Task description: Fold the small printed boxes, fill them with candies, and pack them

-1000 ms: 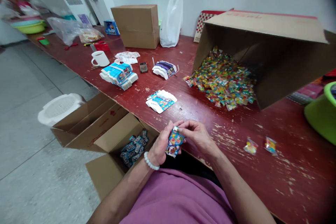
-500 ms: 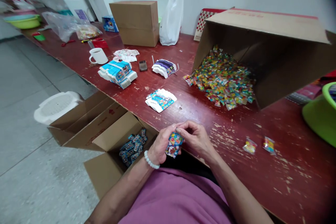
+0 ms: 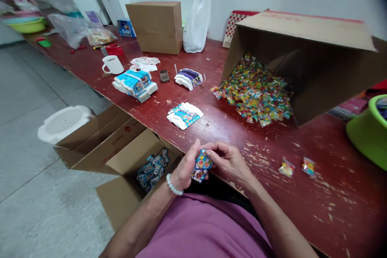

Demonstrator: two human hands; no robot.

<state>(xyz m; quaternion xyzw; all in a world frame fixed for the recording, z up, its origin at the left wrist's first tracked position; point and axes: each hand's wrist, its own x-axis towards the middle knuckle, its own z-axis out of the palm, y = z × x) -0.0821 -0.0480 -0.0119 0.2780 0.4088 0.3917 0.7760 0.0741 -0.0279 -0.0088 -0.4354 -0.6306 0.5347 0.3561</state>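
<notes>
A small blue printed box (image 3: 201, 166) is held at the near edge of the red table (image 3: 302, 201). My left hand (image 3: 185, 168), with a white bead bracelet on its wrist, grips the box from the left. My right hand (image 3: 227, 160) pinches the box's top end with curled fingers. A short stack of flat blue box blanks (image 3: 184, 115) lies just beyond my hands. Two loose candy packets (image 3: 298, 166) lie to the right on the table.
An open carton (image 3: 130, 177) with several finished blue boxes stands on the floor at my left. A big tipped carton (image 3: 305, 60) spills wrapped candies (image 3: 256, 92). More blank stacks (image 3: 135, 84), a mug (image 3: 112, 64), a phone (image 3: 164, 75) and a green basin (image 3: 367, 131) stand around.
My fingers have shifted on the box's top end, and my left thumb has risen beside it. The box stays between both hands in the same spot.
</notes>
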